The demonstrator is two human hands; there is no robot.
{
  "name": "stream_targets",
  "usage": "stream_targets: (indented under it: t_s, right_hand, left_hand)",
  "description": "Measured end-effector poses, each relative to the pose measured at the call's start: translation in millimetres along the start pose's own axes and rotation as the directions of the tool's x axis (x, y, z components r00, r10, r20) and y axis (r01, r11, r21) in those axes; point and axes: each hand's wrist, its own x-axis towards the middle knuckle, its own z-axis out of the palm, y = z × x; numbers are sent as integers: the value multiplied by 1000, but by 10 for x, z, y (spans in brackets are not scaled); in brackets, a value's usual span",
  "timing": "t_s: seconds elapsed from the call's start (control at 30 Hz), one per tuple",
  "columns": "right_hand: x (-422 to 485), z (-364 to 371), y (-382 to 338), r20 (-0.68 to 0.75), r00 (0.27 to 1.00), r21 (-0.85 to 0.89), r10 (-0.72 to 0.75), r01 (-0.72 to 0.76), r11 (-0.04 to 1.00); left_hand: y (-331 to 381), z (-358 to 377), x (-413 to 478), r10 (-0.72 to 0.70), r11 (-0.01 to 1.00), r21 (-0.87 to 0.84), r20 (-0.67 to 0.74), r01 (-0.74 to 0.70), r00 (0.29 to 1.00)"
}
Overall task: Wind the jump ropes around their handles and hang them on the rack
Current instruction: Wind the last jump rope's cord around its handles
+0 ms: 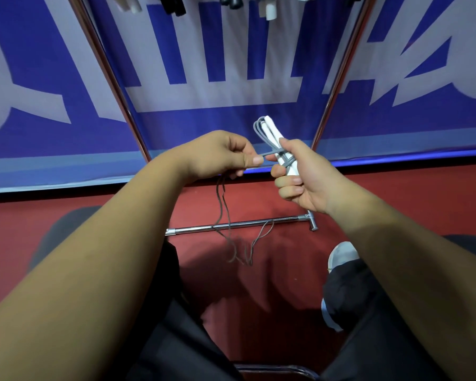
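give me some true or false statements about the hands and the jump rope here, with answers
1. The right hand grips the white handles. True.
2. The left hand is empty, with straight fingers. False: it pinches the grey rope beside the handles.
3. All of the rope is wound onto the handles. False: slack hangs from the left hand, crosses the chrome bar and reaches the red floor.
4. Other handles hang at the top of the view. True.
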Motion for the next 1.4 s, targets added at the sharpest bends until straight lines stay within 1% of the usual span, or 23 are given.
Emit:
stream_targets:
  t_s: [0.07,0.2,0.27,0.4,0.47,0.53,0.6,0.67,0.7,0.77,0.83,0.9,0.93,1.0,1.07,1.13,1.17,1.3,1.4]
  right_hand:
    - [-5,1,-40,-3,1000,36,-13,13,999]
    - [-43,-5,-108,20,999,64,-31,29,998]
    - [-57,-13,-120,41,999,42,-14,12,999]
    - [-78,-27,-121,94,996,14,2,-3,1000]
    - [-107,-22,-132,128,992,13,4,-5,1000]
    - [-141,-20,-130,162,987,3,22,-23,1000]
    - [-183,-11,-109,207,976,-24,62,-59,998]
    - [-231,4,-81,265,958,-84,110,-91,992]
    - [-260,17,-66,295,945,-121,139,-108,987]
    - [-307,27,-24,355,910,-188,211,-152,970]
    - [-314,6,39,407,865,-264,292,-195,945]
    - [-299,-24,106,442,815,-338,376,-236,911]
    - [-290,-35,134,458,788,-363,412,-257,896]
    - [-272,-49,173,478,748,-388,461,-291,875]
    - [-258,-53,192,476,735,-415,482,-295,860]
    - [-247,-42,204,453,744,-437,491,-295,850]
    - [-239,-33,211,425,760,-446,491,-297,844]
    - [-206,20,223,270,863,-440,427,-284,852]
    - [-149,16,208,188,919,-418,348,-245,875]
  left_hand:
    - [-57,-31,12,-38,999,0,52,38,998]
    - [-171,-68,30,-110,990,109,193,90,975]
    - [-205,-79,33,-138,982,155,211,106,968]
    - [-293,-110,53,-190,971,186,227,149,955]
    - [-346,-114,72,-232,954,247,246,171,941]
    - [-362,-96,85,-274,923,334,225,190,935]
    - [-369,-67,120,-291,886,416,152,206,945]
    - [-393,-32,155,-263,863,460,61,207,963]
    - [-418,-25,179,-217,872,452,12,189,976]
    - [-442,-39,209,-91,916,386,-65,109,994]
    - [-385,-63,202,-6,971,240,-49,17,999]
    - [-288,-64,181,0,996,84,-26,2,1000]
    - [-223,-57,166,-1,999,33,-20,2,1000]
    - [-141,-29,172,25,1000,-5,-14,-25,1000]
    - [-83,-13,163,39,999,9,-19,-39,999]
    - [-51,-11,169,40,999,15,-19,-39,999]
    - [-44,-12,177,40,999,14,-25,-39,999]
    - [2,-2,177,67,998,19,-72,-65,995]
    - [50,-5,148,91,995,53,-104,-86,990]
